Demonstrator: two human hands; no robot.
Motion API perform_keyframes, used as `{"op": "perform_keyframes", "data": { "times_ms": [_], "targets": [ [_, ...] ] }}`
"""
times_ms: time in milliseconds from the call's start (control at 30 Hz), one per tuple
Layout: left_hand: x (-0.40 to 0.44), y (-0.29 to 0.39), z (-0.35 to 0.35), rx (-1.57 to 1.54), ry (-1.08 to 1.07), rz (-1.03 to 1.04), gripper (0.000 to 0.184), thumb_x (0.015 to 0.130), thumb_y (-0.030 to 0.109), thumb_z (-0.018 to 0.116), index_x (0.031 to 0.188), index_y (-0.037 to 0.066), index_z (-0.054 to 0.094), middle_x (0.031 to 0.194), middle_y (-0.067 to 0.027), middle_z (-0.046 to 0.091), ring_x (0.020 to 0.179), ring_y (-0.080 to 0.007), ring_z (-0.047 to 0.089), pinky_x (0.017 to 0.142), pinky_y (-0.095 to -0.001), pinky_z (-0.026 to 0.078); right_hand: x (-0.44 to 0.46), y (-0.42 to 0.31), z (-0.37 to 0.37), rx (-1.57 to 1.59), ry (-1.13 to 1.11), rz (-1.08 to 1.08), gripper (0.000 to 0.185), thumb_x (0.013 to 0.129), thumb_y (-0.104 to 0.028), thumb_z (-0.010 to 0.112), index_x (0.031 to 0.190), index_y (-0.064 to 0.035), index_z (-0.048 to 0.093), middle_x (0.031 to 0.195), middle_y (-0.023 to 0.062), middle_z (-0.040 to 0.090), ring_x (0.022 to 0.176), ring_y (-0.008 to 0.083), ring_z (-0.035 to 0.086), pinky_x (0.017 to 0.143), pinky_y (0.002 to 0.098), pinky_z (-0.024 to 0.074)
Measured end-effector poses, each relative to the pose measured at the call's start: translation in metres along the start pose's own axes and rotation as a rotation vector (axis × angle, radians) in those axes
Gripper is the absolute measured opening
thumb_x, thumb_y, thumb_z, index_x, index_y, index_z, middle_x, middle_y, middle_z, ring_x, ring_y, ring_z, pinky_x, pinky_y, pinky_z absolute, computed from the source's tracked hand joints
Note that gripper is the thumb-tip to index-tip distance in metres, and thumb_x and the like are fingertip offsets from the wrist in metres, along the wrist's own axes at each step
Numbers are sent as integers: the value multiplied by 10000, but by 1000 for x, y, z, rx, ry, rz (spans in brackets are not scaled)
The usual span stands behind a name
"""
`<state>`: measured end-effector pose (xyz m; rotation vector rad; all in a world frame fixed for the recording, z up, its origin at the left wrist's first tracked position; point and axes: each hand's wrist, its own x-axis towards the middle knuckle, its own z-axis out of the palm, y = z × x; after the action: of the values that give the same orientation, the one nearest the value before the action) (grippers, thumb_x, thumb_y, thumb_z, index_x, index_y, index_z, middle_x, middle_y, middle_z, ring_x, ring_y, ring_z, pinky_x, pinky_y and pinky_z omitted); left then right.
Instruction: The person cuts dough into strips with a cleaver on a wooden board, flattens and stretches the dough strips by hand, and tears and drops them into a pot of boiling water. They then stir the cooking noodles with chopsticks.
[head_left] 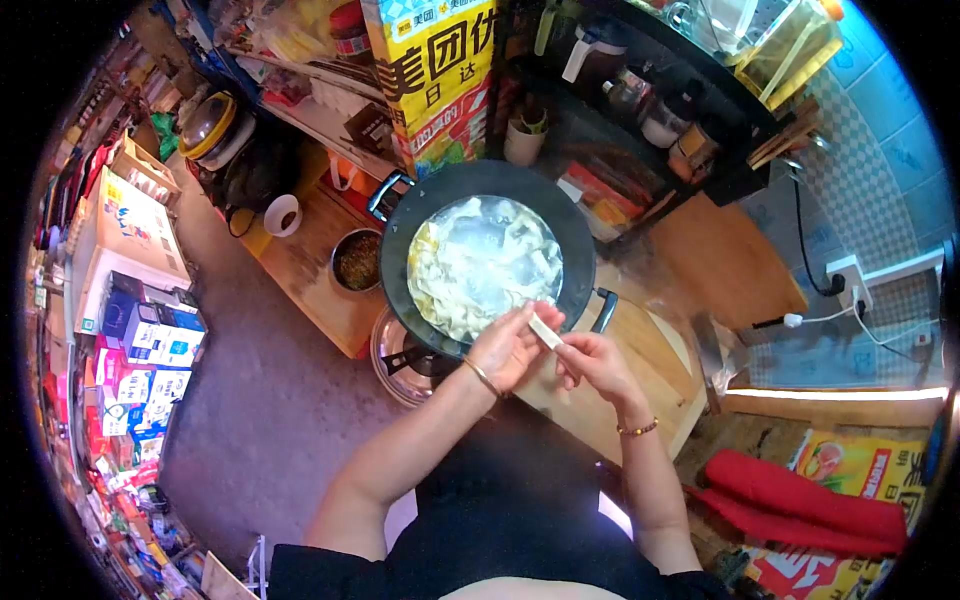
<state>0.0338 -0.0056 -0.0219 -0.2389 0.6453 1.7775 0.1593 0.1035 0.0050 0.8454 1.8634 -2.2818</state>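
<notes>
Your right hand (pixel 597 365) pinches the near end of a pale strip (pixel 546 333) between thumb and fingers. Your left hand (pixel 508 350) is partly curled at its far end; whether those fingers grip it, you cannot tell. The strip is over the near rim of a dark wok (pixel 398 240), which holds whitish pieces (pixel 460 318) in liquid.

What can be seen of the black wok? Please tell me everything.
The wok is round, wide and dark, probably metal, with loop handles at upper left and lower right. It stands uncovered, roughly level, right of a bowl, containing cloudy liquid and many whitish pieces. The left hand overlaps its near edge in view; contact is unclear.
</notes>
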Motion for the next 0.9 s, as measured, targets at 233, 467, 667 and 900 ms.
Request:
{"op": "perform_keyframes", "data": {
  "times_ms": [233,467,667,900],
  "targets": [
    [8,46,0,73,84,122,249,895,192,436,1014,-22,480,991,-160,576,963,-273,568,839,-387,478,-14,21,-22,15,42,-43,166,842,-144,557,814,13,602,598,32,567,483,73,522,442,189,418],
    [22,55,-10,-135,-32,-25,433,889,374,413,1072,-16,457,1108,-190,515,1046,-276,504,905,-386,418,15,4,-13,166,-59,-137,240,873,-190,511,988,15,560,666,28,568,514,78,518,502,190,431],
    [20,22,-17,39,-79,-128,341,895,238,435,1133,-6,436,1095,-167,526,1030,-250,516,894,-400,423,22,2,-5,107,-48,-60,225,869,-183,518,992,-2,573,731,24,596,547,66,533,500,196,446],
    [36,46,-20,0,92,55,322,901,232,419,1102,-19,419,1074,-158,521,1001,-285,529,895,-413,432,18,15,-17,55,-5,-15,171,852,-153,538,886,9,583,664,27,591,512,80,545,470,194,438]
  ]
}}
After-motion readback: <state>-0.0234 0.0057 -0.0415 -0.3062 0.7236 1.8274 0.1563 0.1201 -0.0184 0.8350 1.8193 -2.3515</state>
